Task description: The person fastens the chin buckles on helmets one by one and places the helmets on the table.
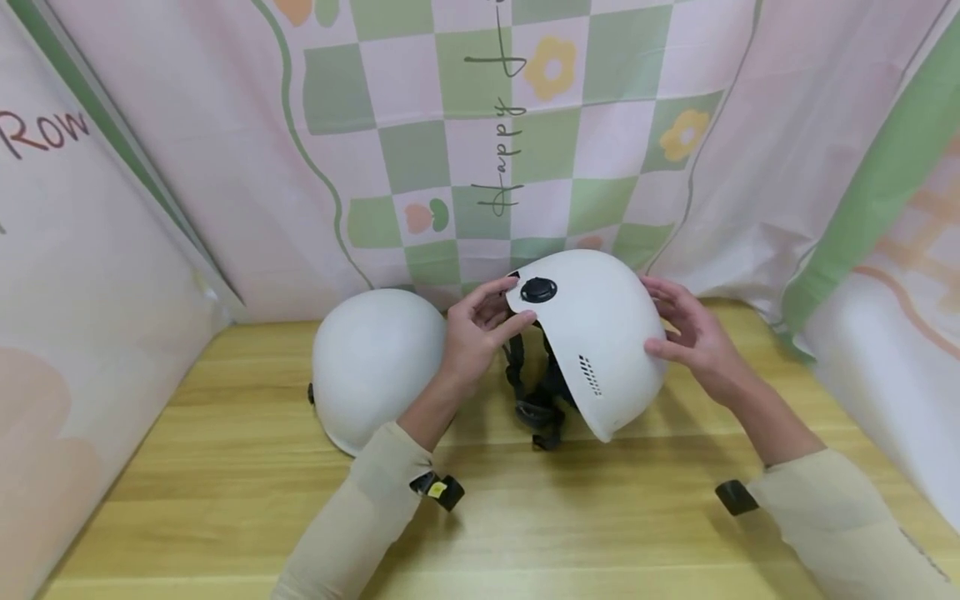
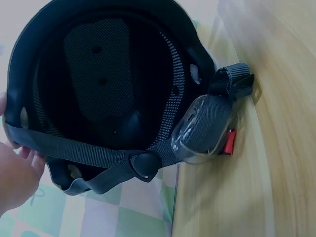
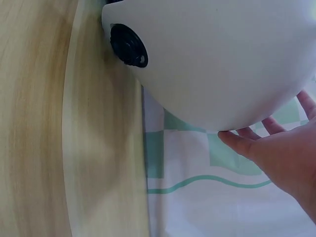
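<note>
A white helmet [image 1: 600, 333] is tilted on its side over the wooden table, its opening turned left. My left hand [image 1: 476, 329] grips its rim beside a round black knob [image 1: 538, 289], thumb on the near side. Spread fingers of my right hand [image 1: 697, 342] touch the rounded crown, thumb toward me. In the left wrist view the black padded inside [image 2: 98, 69] shows, with a dark chin strap [image 2: 74, 150] hanging across it and a red clip [image 2: 228, 142] near the table. The right wrist view shows the smooth shell [image 3: 217, 59] with another black knob [image 3: 129, 45] low by the table.
A second white helmet [image 1: 378, 367] rests dome up on the table [image 1: 225, 492], just left of my left hand. A checkered curtain [image 1: 480, 150] hangs along the table's back edge, with more cloth at both sides. Black wrist cameras [image 1: 446, 490] sit at my sleeves.
</note>
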`<action>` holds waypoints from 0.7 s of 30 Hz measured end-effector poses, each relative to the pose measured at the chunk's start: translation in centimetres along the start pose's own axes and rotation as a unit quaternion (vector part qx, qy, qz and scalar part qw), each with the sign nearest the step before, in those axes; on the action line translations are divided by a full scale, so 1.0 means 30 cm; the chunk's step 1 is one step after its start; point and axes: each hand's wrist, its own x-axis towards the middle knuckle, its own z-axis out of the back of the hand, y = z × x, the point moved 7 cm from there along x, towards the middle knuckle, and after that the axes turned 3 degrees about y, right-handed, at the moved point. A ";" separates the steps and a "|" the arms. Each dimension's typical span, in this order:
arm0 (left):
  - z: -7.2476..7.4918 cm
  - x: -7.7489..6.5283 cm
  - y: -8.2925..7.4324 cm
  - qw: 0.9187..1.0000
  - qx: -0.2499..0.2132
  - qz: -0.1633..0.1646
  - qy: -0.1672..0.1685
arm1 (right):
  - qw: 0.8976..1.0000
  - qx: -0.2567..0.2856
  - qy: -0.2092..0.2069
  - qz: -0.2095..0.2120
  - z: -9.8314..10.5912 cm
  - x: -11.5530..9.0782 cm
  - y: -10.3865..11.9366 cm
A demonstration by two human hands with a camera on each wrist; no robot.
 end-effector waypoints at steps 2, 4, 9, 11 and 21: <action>0.000 0.000 0.002 1.000 -0.003 0.008 -0.003 | 1.000 -0.001 0.000 0.000 0.000 -0.001 -0.002; 0.000 -0.002 0.008 1.000 -0.014 0.023 -0.005 | 1.000 -0.001 0.001 0.003 0.000 -0.001 -0.002; 0.000 -0.005 0.028 0.998 -0.031 0.061 -0.009 | 1.000 -0.006 0.002 0.015 0.004 0.000 0.004; 0.000 -0.005 0.029 0.997 -0.033 0.064 -0.010 | 1.000 -0.011 0.000 0.021 0.005 0.003 0.010; 0.007 -0.006 0.017 0.998 -0.040 0.053 -0.006 | 1.000 -0.003 0.000 0.026 0.000 0.013 0.018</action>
